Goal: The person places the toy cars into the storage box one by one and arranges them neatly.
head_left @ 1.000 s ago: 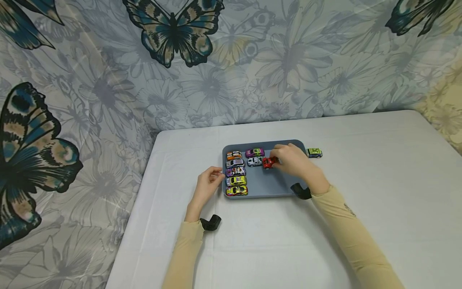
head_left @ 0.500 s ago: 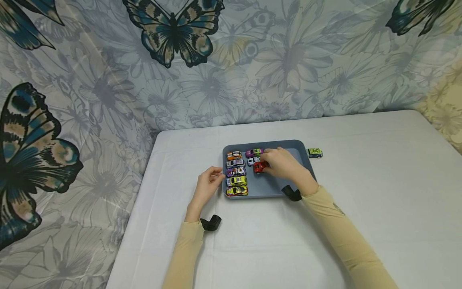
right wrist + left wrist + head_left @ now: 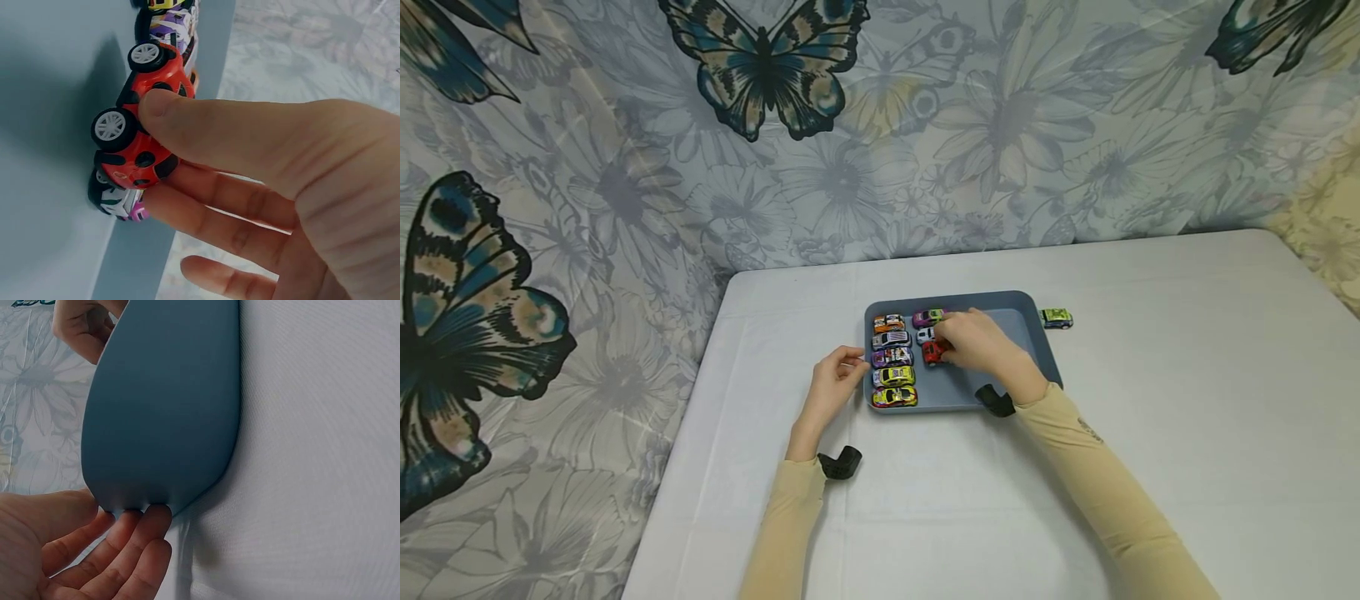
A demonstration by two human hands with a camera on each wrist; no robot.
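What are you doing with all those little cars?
A person's right hand pinches a red car and holds it on the blue tray, beside a white car. The left hand rests its fingers on the tray's left edge. Five cars line the tray's left side, a purple car sits at the back, and a green car stands off the tray on the table.

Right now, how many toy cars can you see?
9. Five in the tray's left column, purple, white and red beside it, green outside. The right hand may hide more.
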